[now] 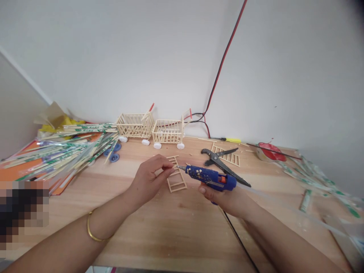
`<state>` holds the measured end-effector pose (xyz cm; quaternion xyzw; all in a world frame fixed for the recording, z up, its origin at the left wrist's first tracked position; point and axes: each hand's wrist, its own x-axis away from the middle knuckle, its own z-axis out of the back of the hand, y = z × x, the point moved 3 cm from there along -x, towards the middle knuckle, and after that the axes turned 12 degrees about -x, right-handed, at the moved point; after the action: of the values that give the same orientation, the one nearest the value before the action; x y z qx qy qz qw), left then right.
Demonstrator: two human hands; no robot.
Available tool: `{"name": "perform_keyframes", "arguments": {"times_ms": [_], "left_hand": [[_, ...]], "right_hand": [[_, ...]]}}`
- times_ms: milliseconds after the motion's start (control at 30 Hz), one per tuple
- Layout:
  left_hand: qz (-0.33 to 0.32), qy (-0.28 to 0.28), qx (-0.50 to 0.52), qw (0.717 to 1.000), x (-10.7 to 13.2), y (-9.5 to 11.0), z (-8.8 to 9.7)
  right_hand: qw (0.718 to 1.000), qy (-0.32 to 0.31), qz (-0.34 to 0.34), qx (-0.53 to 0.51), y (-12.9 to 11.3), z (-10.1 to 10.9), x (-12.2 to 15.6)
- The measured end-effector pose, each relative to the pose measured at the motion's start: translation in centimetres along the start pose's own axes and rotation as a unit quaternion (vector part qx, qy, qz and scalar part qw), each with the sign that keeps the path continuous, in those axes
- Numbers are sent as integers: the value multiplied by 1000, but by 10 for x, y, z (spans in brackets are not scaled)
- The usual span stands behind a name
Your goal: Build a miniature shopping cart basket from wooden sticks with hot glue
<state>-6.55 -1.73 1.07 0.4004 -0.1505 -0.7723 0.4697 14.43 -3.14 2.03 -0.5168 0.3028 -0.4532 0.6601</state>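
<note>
My left hand (149,179) pinches a short wooden stick at the top of a small stick ladder frame (176,178) lying on the wooden table (159,223). My right hand (224,197) grips a blue hot glue gun (212,177), with its nozzle pointing left at the stick by my left fingertips. A gold bangle sits on my left wrist.
Two stick-built carts (153,129) with white wheels stand by the wall. Black pliers (223,163) and another ladder frame (227,154) lie behind the glue gun. A heap of wrapped chopsticks (65,149) fills the left; a red tape roll (269,151) and wrappers lie right. Red and black wires hang down the wall.
</note>
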Motion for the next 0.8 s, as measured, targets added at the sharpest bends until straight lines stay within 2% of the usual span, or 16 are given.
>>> {"name": "perform_keyframes", "arguments": {"times_ms": [133,633,800], "left_hand": [[-2,2,2,1000,-1,1,0],[-11,-2,10,1000,-1,1,2],[-12,-6,7,1000,-2,0,1]], "right_hand": [[999,1,-37,-19,2,0,0],[999,31,-31,7,5,4,0],[999,16,-38,7,11,5,1]]}}
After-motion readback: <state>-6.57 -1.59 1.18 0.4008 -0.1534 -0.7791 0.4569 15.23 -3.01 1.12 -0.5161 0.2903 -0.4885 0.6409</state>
